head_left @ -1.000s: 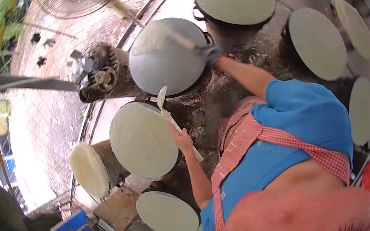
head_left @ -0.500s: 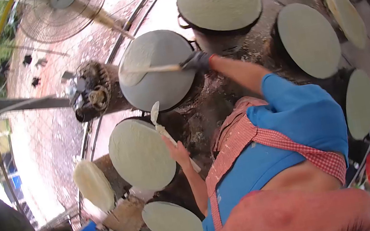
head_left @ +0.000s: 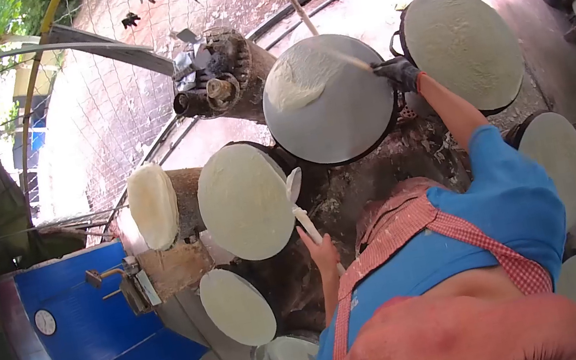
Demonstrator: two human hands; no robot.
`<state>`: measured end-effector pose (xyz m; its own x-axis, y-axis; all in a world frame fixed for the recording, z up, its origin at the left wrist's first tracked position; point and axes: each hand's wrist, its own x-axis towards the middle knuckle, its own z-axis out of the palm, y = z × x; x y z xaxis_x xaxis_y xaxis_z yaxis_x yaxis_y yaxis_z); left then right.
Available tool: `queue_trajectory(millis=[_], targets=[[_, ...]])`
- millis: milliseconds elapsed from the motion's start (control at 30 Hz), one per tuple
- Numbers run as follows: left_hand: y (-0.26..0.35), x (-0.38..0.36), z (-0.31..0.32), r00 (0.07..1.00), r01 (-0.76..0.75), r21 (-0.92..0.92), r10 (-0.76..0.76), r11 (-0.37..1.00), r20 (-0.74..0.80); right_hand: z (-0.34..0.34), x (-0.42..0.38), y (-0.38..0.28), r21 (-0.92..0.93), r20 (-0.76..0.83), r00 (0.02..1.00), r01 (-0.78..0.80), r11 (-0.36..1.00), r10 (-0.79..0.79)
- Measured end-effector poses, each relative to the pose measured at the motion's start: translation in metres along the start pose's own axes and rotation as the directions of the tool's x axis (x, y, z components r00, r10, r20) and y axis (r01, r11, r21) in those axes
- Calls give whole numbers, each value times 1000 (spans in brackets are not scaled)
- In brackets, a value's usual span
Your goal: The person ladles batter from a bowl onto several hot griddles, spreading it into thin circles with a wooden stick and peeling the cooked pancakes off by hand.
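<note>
grips a thin, pale stick (head_left: 357,60) in the right hand (head_left: 400,74), dark-gloved and closed around the near end, at the right rim of a large, round, smooth grey griddle (head_left: 351,122) in the upper middle of the frame. has just swung the stick from a nearly level line across the griddle to a slant towards the upper rim, with a far end too blurred to place exactly. has left a pale, wet-looking layer of batter (head_left: 299,89) over the upper left of the griddle, ending in a thick, curved lip. seems only partly spread, judging by the bare grey to the lower right.

holds a long white scoop (head_left: 307,224) in the bare left hand (head_left: 324,252), wrapped around the handle just below the middle of the frame, with the rounded head up, close by the right edge of a cream-coated round plate (head_left: 244,203). has also turned the view, bringing a flat blue panel (head_left: 84,293) and a small, round white clock (head_left: 45,321) more fully into the lower left of the frame.
</note>
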<state>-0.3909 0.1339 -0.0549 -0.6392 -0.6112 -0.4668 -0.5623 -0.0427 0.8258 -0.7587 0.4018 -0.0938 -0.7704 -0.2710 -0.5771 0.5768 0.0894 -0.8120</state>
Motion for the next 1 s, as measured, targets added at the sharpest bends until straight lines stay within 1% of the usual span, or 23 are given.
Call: queue_trajectory(millis=[33, 67, 133, 167, 200, 233, 267, 300, 333, 367, 433, 467, 500, 533, 600, 667, 700, 733, 767, 833, 867, 933, 1000], targets=[[0, -6, 1, 996, 79, -108, -74, 991, 50, 6, 5, 9, -101, 77, 997, -6, 995, 14], [-8, -6, 0, 996, 83, -106, -79, 991, 42, 16, 5, 24, -124, 165, 986, -19, 992, 39], [-32, -4, -1, 988, 112, -160, -92, 981, 126, 21, -16, 36, -117, 203, 978, 73, 990, -48], [-27, -12, 0, 983, 157, -175, -137, 972, 120, 8, -7, 42, -128, 212, 976, 79, 989, -51], [-33, -16, 0, 985, 150, -189, -130, 970, 112, -14, 7, 52, -85, 252, 968, 37, 996, -15], [-41, -21, -2, 993, 75, -146, -60, 986, 103, -24, 20, 55, -39, 294, 956, -9, 999, 20], [-44, -23, -3, 995, 2, -96, 7, 995, 100, -25, 30, 33, -40, 303, 953, -3, 999, 15], [-33, -31, -3, 995, 74, -57, -69, 996, 76, -25, 37, 3, -90, 202, 977, -46, 995, 63], [-33, -32, -3, 994, 87, -50, -84, 995, 71, -24, 43, -12, -138, 94, 989, -100, 985, 114], [-36, -31, 0, 990, 120, -101, -112, 988, 82, -19, 53, -7, -141, 97, 987, -115, 983, 129], [-38, -34, -2, 985, 163, -145, -153, 976, 81, -1, 73, 18, -173, 348, 935, -4, 985, 65], [-38, -33, -2, 986, 154, -90, -148, 984, 71, 3, 66, 24, -221, 397, 916, 40, 974, 53], [-40, -34, 1, 988, 145, -46, -142, 988, 63, 0, 48, 28, -266, 388, 920, 62, 962, 48], [-44, -38, 1, 988, 151, -64, -147, 987, 54, -9, 39, 33, -289, 385, 922, 78, 954, 42], [-46, -40, -3, 978, 208, -63, -206, 976, 29, -37, 54, 46, -284, 403, 914, 69, 956, 53], [-31, -54, -3, 979, 204, -21, -205, 979, -14, -37, 86, 31, -307, 392, 920, 106, 946, 24], [-34, -57, -4, 979, 198, -54, -200, 979, -29, -33, 117, 31, -359, 367, 929, 195, 913, -54], [-39, -59, -4, 980, 193, -85, -196, 978, -39, 2, 54, -49, -447, 179, 967, -84, 891, 182], [-44, -60, -2, 978, 201, -73, -204, 977, -37, 9, 55, -53, -447, 327, 940, 60, 893, 100], [-53, -61, -8, 981, 182, -104, -188, 978, -53, 15, 85, -27, -543, 550, 833, 301, 784, 61], [-53, -61, -11, 978, 196, -96, -202, 976, -58, 10, 93, -13, -608, 625, 777, 424, 671, 76], [-57, -63, -8, 979, 199, -99, -203, 975, -32, -18, 95, 12, -663, 729, 675, 658, 357, 110], [-55, -64, -5, 974, 212, -116, -219, 970, -57, -49, 88, 21, -598, 801, 594, 800, 53, 80]])
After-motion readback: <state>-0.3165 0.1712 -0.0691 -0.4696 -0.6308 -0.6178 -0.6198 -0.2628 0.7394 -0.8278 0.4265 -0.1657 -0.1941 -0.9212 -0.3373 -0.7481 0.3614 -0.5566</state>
